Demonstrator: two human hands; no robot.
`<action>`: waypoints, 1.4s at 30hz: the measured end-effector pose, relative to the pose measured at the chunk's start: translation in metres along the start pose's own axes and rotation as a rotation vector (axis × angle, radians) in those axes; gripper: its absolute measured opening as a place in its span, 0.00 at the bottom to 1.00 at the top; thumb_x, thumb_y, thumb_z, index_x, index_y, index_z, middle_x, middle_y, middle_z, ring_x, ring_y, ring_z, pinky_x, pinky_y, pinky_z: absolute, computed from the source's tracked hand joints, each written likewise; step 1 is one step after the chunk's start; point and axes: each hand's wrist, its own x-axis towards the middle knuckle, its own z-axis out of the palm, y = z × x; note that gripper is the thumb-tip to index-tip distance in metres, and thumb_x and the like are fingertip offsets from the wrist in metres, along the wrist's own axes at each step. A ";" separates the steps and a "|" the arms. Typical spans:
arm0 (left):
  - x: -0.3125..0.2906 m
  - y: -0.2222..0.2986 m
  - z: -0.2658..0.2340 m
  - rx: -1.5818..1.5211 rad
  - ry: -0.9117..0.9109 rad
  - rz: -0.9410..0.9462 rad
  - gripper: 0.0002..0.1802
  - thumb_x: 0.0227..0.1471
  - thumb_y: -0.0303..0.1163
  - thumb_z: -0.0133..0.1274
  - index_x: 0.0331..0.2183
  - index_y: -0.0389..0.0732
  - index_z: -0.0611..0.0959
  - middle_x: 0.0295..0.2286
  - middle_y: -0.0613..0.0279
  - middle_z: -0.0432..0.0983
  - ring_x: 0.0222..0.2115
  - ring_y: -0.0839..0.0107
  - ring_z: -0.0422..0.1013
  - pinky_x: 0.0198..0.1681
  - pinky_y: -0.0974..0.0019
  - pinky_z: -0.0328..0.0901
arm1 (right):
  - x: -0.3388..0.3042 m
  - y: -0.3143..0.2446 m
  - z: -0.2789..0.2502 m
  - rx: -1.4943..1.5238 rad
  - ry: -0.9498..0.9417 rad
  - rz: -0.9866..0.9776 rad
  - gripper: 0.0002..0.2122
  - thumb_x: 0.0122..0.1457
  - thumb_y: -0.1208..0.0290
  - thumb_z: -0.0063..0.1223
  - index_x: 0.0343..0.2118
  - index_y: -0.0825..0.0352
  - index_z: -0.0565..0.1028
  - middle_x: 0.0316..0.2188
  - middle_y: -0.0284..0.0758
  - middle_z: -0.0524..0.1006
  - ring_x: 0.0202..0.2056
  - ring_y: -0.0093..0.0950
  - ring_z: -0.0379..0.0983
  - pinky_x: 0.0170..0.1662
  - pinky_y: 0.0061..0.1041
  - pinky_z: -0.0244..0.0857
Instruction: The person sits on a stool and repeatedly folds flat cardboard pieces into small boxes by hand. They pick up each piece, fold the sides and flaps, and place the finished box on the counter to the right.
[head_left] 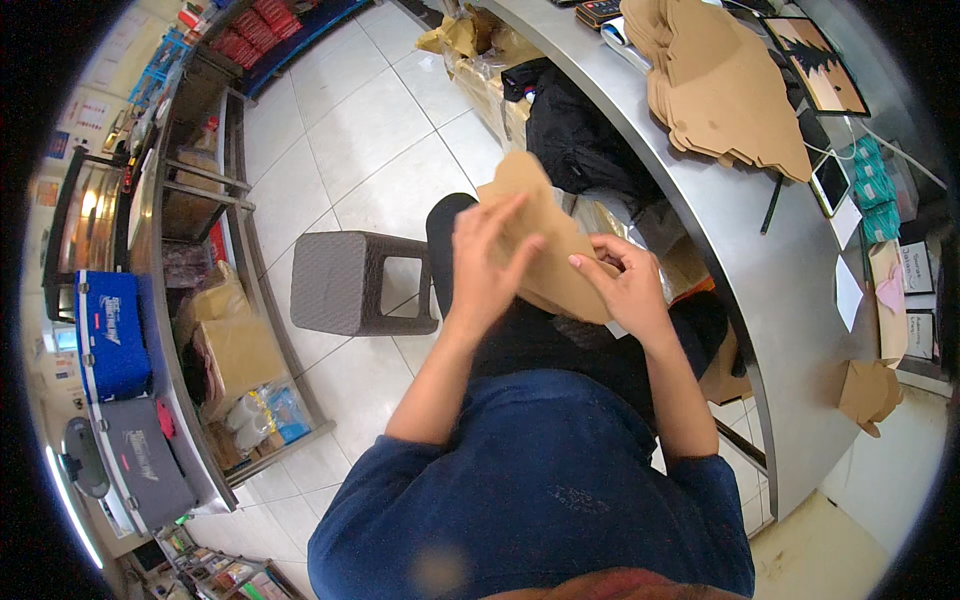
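Observation:
A brown die-cut cardboard piece (545,240) is held over my lap, tilted, with its rounded end pointing away from me. My right hand (630,285) pinches its right edge between thumb and fingers. On the left side, my left hand (490,250) lies against the cardboard with fingers spread, slightly smeared by motion. Its palm side and any contact beneath are partly hidden. A stack of similar flat brown cardboard pieces (715,85) rests on the metal table to the far right.
The curved metal table (790,330) runs along my right, carrying a phone (829,184), teal packets (876,190) and a small folded cardboard box (868,393). A dark plastic stool (328,284) stands left. A black bag (575,125) sits beneath the table. Shelving with blue (112,333) and grey cases lines the left.

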 end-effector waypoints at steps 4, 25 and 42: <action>-0.002 0.010 0.001 -0.116 -0.216 -0.005 0.22 0.47 0.31 0.69 0.46 0.39 0.86 0.45 0.54 0.79 0.46 0.61 0.74 0.51 0.60 0.67 | 0.013 -0.022 -0.016 -0.105 -0.096 -0.291 0.07 0.60 0.74 0.64 0.36 0.72 0.81 0.32 0.34 0.83 0.34 0.17 0.77 0.40 0.21 0.70; -0.005 -0.044 0.015 0.087 0.205 -0.281 0.26 0.51 0.28 0.64 0.51 0.40 0.76 0.44 0.53 0.78 0.46 0.62 0.71 0.51 0.58 0.64 | -0.014 0.016 0.007 0.135 0.018 0.068 0.09 0.60 0.71 0.63 0.38 0.72 0.80 0.30 0.35 0.82 0.33 0.17 0.76 0.38 0.22 0.69; -0.003 -0.027 0.013 -1.093 0.196 -0.843 0.11 0.59 0.28 0.60 0.45 0.38 0.84 0.34 0.63 0.82 0.37 0.74 0.75 0.42 0.68 0.66 | -0.020 0.015 -0.003 0.292 -0.140 0.151 0.11 0.57 0.73 0.67 0.40 0.72 0.78 0.36 0.35 0.83 0.36 0.24 0.80 0.42 0.27 0.72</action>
